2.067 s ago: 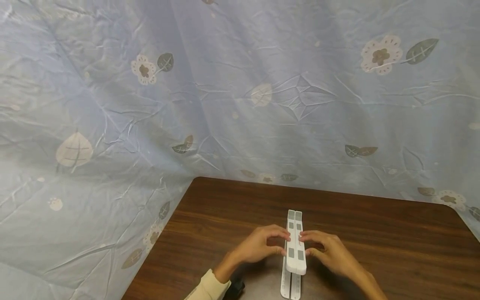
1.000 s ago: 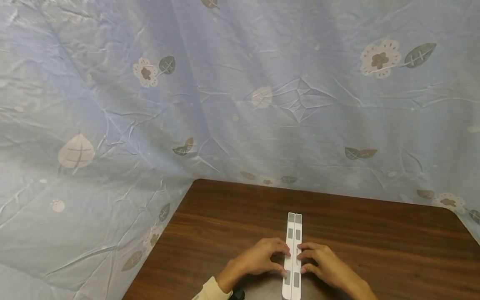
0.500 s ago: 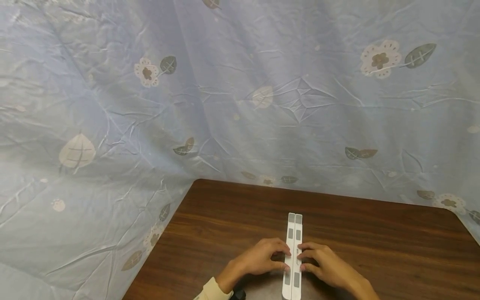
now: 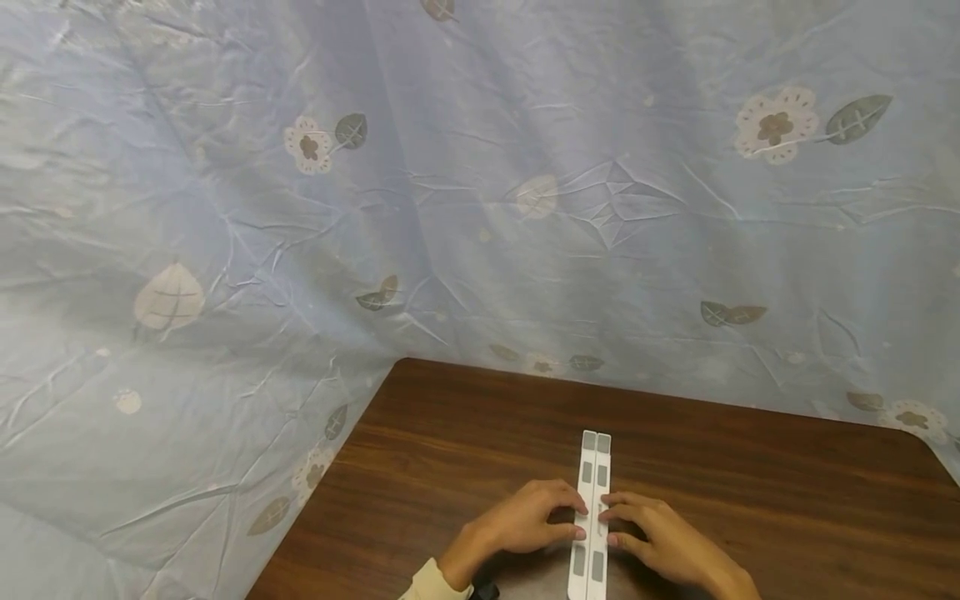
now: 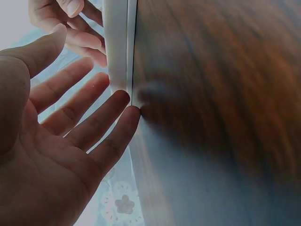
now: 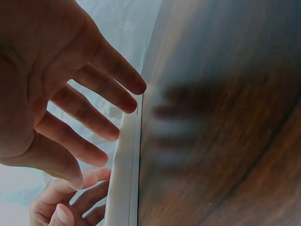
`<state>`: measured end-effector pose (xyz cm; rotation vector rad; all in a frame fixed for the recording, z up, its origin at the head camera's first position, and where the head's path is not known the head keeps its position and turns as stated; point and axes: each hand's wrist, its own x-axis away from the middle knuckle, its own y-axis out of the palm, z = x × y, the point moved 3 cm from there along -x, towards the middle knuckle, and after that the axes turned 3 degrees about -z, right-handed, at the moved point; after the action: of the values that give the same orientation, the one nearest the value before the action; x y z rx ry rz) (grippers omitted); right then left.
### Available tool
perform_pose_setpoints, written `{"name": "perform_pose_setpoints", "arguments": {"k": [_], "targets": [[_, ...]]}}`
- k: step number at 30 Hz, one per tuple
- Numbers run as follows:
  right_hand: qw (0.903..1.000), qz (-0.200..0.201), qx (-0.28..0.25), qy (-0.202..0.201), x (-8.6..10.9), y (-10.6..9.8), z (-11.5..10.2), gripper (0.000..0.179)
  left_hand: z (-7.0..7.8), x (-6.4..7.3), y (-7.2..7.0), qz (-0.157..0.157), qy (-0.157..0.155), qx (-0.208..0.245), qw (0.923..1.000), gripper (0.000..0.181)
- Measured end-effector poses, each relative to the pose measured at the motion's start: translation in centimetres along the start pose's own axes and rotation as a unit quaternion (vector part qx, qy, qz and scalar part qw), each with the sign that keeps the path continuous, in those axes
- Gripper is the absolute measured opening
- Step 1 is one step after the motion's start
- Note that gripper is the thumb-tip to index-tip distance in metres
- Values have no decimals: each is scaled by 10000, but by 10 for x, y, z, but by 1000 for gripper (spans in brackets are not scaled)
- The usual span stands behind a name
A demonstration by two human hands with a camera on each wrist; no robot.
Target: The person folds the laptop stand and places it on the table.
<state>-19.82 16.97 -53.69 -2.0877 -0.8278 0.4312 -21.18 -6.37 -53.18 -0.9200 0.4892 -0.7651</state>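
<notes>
A white folding laptop stand [image 4: 597,533] with grey pads lies folded on the table, its two slim bars side by side and pointing away from me. My left hand [image 4: 528,518] is at its left side, thumb and fingertips at the edge. On the opposite side, my right hand [image 4: 660,537] touches it with loosely bent fingers. In the left wrist view, the fingers [image 5: 110,117] are spread and nearly straight against the stand's edge. The right wrist view shows the right fingers [image 6: 117,77] likewise extended toward the white bar [image 6: 123,183]. The stand's near end runs out of the head view.
A dark brown wooden table [image 4: 465,425] with rounded far corners carries the stand. Pale blue curtains [image 4: 480,250] printed with flowers and leaves hang behind and to the left. Beside my left cuff is a small black object [image 4: 486,591].
Two seconds ago the stand's upper part was raised over its lower bars; both hands have since brought it down flat. Over the last second the hands have hardly moved and the head view has shifted slightly.
</notes>
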Motion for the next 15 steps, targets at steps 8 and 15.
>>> {"name": "perform_pose_setpoints", "arguments": {"k": [8,15], "targets": [[10000,-66,32,58,7,-1,-4,42,1,2,3,-40,-61,-101,9999,35],[9977,606,142,257,14,-22,-5,48,-6,5,-17,486,-691,-344,9958,58]]}}
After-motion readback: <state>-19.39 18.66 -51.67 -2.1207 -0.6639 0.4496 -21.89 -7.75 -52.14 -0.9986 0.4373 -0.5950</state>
